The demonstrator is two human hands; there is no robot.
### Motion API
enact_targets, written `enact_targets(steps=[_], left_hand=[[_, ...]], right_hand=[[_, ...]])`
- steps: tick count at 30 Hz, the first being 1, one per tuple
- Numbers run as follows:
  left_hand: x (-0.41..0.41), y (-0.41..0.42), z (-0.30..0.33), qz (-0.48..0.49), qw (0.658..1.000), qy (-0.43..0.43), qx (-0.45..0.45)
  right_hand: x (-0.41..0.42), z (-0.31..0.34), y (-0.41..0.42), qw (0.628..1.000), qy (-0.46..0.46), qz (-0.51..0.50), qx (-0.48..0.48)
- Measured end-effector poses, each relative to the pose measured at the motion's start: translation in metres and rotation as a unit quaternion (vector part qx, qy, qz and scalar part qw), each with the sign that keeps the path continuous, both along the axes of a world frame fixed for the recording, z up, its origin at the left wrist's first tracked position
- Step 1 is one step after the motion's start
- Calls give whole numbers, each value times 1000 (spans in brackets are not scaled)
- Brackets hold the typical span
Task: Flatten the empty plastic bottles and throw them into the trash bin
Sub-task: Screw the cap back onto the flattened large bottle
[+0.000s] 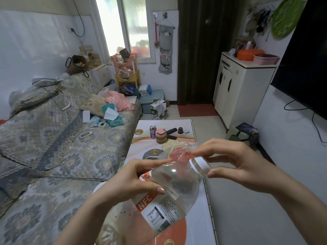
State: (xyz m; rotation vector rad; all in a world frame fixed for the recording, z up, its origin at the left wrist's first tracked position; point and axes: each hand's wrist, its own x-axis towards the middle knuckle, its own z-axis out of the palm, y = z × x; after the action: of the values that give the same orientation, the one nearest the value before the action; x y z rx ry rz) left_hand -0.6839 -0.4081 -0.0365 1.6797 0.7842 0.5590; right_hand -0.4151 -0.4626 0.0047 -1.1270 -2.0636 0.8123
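Head view looks down over a low desk [178,124] covered with a patterned cloth, set beside a sofa bed [53,138] with a quilted grey-blue cover. The left hand [127,181] has its grip clamped on a clear plastic bottle [169,190], thumb across the front just above the orange label reading "NFC" and fingers wrapped behind the body. The bottle is held in the air above the near end of the desk, tilted so that its neck points up and to the right. It looks empty and is not flattened. The right hand [237,163] is at the white cap [201,164], thumb touching the lower edge of the cap and fingertips over its top; its grip is closed on the cap, though how firmly cannot be told. Just behind the neck lies a second clear bottle [178,152] with a reddish tint, crumpled, partly hidden by the fingers. Farther back on the desk stand a drink can [152,131], a pink-lidded jar [160,136] just beside it, and a small dark cup [180,130], well apart from the hands. A white cabinet [242,89] stands against the right wall.
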Motion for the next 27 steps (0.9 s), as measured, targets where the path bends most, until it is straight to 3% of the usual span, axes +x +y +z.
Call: enact_targets(steps=[6, 13, 18, 21, 27], left_hand=[[4, -4, 1, 21, 999, 8, 39], [9, -5, -1, 41, 993, 53, 100], [7, -2, 0, 33, 995, 52, 84], [8, -2, -2, 29, 994, 57, 87], [15, -6, 0, 47, 989, 70, 125]], right_hand=[[1, 1, -1, 998, -50, -16, 27], [-8, -23, -3, 987, -87, -126, 52], [3, -26, -3, 997, -1, -73, -36], [6, -21, -4, 999, -13, -46, 13], [-7, -30, -2, 985, 7, -159, 66]])
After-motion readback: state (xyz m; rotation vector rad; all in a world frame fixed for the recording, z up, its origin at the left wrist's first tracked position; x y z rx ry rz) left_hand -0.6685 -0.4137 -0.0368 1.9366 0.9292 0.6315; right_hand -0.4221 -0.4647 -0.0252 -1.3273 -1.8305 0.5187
